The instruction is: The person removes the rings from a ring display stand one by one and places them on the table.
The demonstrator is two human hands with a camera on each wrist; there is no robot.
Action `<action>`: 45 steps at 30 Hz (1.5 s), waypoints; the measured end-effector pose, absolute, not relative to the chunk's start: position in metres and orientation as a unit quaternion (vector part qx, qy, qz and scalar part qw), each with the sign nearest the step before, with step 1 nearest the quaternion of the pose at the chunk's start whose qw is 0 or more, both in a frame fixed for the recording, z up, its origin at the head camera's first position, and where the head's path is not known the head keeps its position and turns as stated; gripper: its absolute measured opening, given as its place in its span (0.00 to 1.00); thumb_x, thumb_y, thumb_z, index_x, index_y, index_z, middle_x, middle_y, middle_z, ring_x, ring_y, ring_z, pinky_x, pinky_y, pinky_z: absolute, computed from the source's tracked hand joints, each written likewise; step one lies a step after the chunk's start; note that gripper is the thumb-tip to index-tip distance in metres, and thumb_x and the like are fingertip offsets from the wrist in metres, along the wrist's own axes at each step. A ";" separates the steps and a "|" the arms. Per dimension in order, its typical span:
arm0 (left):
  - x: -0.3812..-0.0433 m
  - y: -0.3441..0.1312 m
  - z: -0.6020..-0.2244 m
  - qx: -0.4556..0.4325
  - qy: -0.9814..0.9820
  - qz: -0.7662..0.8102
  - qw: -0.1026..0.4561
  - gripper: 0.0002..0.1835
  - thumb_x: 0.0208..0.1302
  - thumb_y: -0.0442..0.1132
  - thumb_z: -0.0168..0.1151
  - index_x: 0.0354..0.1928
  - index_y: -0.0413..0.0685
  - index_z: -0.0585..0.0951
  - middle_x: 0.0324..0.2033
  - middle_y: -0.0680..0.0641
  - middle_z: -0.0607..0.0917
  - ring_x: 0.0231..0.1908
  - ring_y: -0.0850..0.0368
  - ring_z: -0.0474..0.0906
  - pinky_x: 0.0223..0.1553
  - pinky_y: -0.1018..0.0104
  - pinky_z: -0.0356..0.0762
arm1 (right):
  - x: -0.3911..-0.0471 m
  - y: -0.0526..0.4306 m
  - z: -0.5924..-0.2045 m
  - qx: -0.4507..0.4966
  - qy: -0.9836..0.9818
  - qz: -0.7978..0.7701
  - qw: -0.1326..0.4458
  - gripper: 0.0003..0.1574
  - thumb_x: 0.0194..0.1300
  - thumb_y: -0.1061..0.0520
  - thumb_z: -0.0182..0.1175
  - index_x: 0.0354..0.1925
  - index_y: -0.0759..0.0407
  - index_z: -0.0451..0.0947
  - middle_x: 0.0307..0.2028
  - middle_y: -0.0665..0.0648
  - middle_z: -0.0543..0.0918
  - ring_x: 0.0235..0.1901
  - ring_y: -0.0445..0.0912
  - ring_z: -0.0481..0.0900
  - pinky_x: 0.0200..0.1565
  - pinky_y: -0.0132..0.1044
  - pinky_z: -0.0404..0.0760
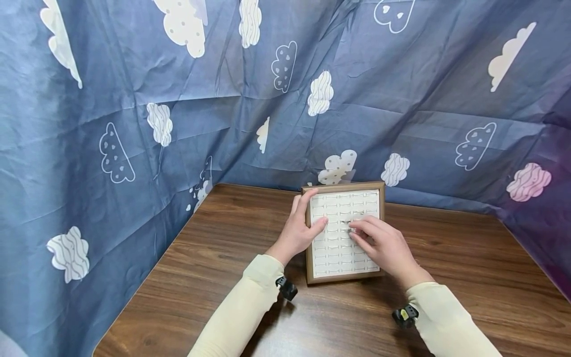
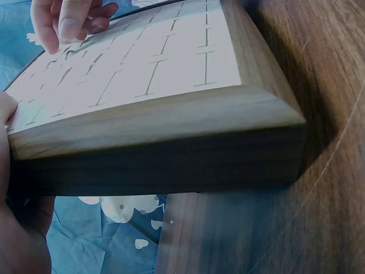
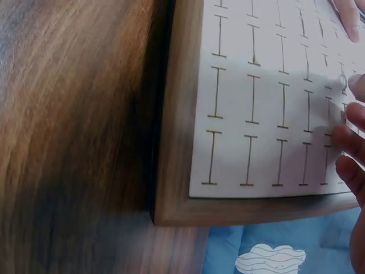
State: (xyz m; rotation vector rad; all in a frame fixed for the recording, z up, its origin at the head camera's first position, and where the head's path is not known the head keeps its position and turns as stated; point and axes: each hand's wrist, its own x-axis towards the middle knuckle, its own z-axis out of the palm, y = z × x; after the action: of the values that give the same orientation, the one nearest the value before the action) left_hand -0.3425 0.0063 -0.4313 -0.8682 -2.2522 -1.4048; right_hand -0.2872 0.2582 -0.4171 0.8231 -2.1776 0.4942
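A ring display tray [image 1: 345, 277] with a brown wooden frame and a white slotted pad [image 2: 188, 63] leans up off the table, its far end raised. My left hand [image 1: 300, 230] grips its left side, thumb over the pad and fingers at the frame and behind it. A few thin metal rings [image 1: 345, 222] sit in slots near the pad's middle. There my right hand [image 1: 381, 243] has thumb and index fingertips pinching a small ring, partly hidden by the fingers. In the right wrist view, the right fingers [image 3: 351, 140] hover close over the slots.
The tray stands on a dark brown wooden table [image 1: 200, 258]. Behind and to the left hangs a blue cloth [image 1: 200, 124] printed with white clouds. Black straps with small devices [image 1: 286, 288] sit on both wrists over cream sleeves.
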 end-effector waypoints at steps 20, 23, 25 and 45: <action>-0.342 0.005 -0.432 -0.299 -0.796 -0.498 0.167 0.41 0.75 0.43 0.68 0.83 0.66 0.58 0.65 0.40 0.69 0.56 0.47 0.76 0.62 0.51 0.78 | -0.291 0.244 -0.428 0.317 -0.855 0.157 0.380 0.02 0.74 0.61 0.67 0.43 0.57 0.83 0.42 0.52 0.83 0.42 0.47 0.82 0.44 0.46 0.82; -0.342 0.005 -0.432 -0.300 -0.797 -0.498 0.164 0.41 0.75 0.44 0.68 0.83 0.66 0.57 0.65 0.40 0.69 0.56 0.48 0.76 0.62 0.51 0.78 | -0.290 0.246 -0.429 0.325 -0.854 0.168 0.369 0.06 0.81 0.57 0.60 0.44 0.57 0.82 0.44 0.52 0.82 0.44 0.46 0.81 0.47 0.44 0.80; -0.342 0.005 -0.432 -0.300 -0.797 -0.498 0.165 0.41 0.75 0.43 0.68 0.83 0.66 0.57 0.65 0.40 0.69 0.56 0.48 0.76 0.62 0.51 0.78 | -0.290 0.248 -0.430 0.332 -0.851 0.179 0.366 0.07 0.82 0.56 0.59 0.45 0.56 0.81 0.45 0.52 0.82 0.45 0.46 0.81 0.48 0.43 0.79; -0.343 0.007 -0.431 -0.308 -0.792 -0.496 0.177 0.41 0.75 0.43 0.67 0.82 0.63 0.58 0.65 0.39 0.69 0.57 0.46 0.77 0.62 0.49 0.79 | -0.291 0.248 -0.433 0.344 -0.818 0.202 0.415 0.09 0.73 0.53 0.71 0.48 0.55 0.92 0.41 0.53 0.87 0.40 0.49 0.84 0.44 0.42 0.79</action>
State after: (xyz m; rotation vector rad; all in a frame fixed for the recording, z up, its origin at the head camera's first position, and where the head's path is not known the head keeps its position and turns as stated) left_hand -0.3426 0.0066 -0.4312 -0.8718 -2.2432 -1.4035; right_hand -0.2911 0.2483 -0.4327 0.8640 -2.0555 0.5078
